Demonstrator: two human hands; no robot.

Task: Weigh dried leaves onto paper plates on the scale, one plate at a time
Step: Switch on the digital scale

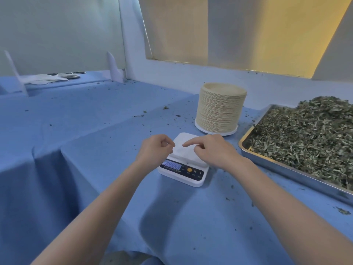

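Note:
A white digital scale (184, 163) stands on the blue cloth in the middle, its display lit and its platform bare. My left hand (155, 148) hovers at the platform's left edge with fingers curled, holding nothing. My right hand (212, 150) is over the platform's right side, forefinger stretched toward the left, other fingers curled. A tall stack of paper plates (221, 108) stands just behind the scale. Dried leaves (309, 138) fill a metal tray (271, 161) at the right.
The blue cloth (95, 131) covers the whole table and carries scattered leaf crumbs. Some flat plates and white paper (55, 77) lie far back at the left, between white upright dividers (114, 67). A wall and window ledge run behind.

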